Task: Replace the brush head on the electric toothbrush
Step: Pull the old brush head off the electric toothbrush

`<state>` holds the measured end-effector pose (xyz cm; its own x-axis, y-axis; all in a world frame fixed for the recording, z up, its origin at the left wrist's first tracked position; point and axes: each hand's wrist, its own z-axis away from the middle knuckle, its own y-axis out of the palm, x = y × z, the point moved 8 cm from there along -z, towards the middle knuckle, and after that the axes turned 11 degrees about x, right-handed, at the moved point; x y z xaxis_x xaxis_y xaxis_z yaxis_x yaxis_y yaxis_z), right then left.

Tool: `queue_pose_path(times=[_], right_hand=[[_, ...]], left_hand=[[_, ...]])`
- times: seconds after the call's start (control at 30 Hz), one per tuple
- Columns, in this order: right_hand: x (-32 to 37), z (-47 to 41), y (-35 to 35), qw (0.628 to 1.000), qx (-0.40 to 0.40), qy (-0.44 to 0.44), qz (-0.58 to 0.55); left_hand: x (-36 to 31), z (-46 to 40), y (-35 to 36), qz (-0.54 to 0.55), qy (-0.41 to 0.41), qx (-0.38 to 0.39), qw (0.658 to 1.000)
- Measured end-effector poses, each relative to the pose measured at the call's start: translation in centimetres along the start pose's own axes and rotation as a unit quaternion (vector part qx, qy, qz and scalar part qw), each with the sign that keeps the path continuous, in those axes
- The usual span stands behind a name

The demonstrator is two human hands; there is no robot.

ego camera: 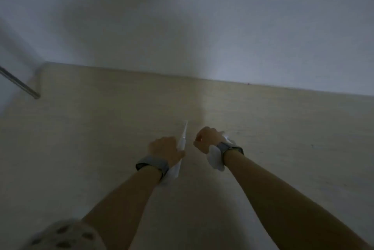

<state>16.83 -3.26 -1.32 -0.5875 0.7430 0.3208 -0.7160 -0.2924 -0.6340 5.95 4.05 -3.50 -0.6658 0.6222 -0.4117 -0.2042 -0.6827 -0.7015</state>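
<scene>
The view is dim and blurred. My left hand (165,148) is closed around a white electric toothbrush (183,136), whose slim brush head points away from me over the table. The handle's lower end sticks out below my wrist. My right hand (207,138) is a fist to the right of the brush, apart from it. Something white (215,157) shows under and beside that wrist; I cannot tell what it is or whether the hand grips it. Both wrists wear grey bands.
A pale wooden tabletop (101,128) meets a white wall (182,27) at the back. A thin metal rod (22,85) slants in at the far left. A spotted pale fabric (64,235) sits at the bottom left corner.
</scene>
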Motion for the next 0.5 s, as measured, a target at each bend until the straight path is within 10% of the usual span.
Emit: queue_pose_path(times=[0.5], right_hand=[[2.2,-1.6,3.6,0.985,0.17,0.013,0.038]], left_hand=[[1.1,-1.3,3.2,0.068,-0.065,0.098,0.991]])
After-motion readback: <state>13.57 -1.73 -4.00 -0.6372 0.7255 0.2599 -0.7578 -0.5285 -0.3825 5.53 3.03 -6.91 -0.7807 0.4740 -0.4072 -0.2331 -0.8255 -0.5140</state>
